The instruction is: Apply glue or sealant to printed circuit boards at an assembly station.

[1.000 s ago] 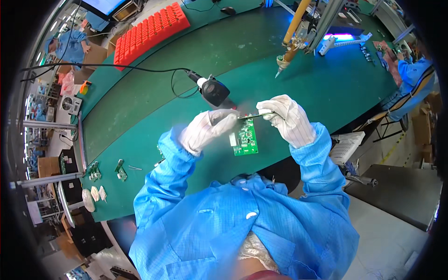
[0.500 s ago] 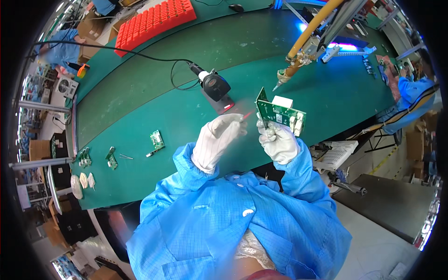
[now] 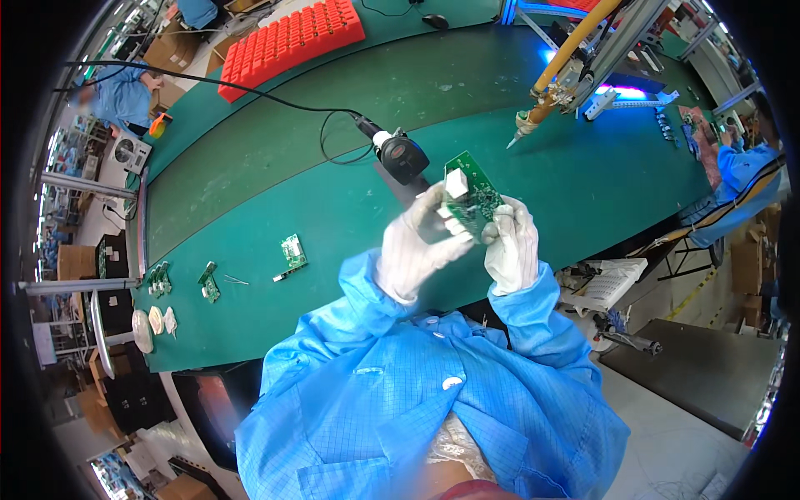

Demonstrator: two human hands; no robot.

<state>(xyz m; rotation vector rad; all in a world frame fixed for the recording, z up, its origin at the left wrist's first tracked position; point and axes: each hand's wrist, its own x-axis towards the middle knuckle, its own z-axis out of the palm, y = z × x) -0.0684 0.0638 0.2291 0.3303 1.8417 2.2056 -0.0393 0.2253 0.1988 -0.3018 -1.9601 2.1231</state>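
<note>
A green circuit board (image 3: 473, 185) with a white block-shaped part is tilted up above the bench, and its lower part is blurred. My right hand (image 3: 513, 246), in a white glove, pinches its lower right corner. My left hand (image 3: 417, 250), gloved too, curves around the board's left edge, with index finger and thumb at the edge; part of the fingertips is hidden. Just behind the board stands a black handheld scanner (image 3: 402, 158) on a stand. On the bench to the left lies a smaller green board (image 3: 292, 256).
The green bench (image 3: 333, 208) carries small boards (image 3: 208, 283), tweezers (image 3: 237, 280) and pale oval pieces (image 3: 143, 330) at the left. A red slotted tray (image 3: 292, 46) is at the back. A yellow-hosed nozzle (image 3: 527, 125) hangs at the right. Other people work farther off.
The circuit board has turned in my right hand, so its face with the white block now shows. My left hand has moved right, up to the board's edge. The scanner's red light no longer shows.
</note>
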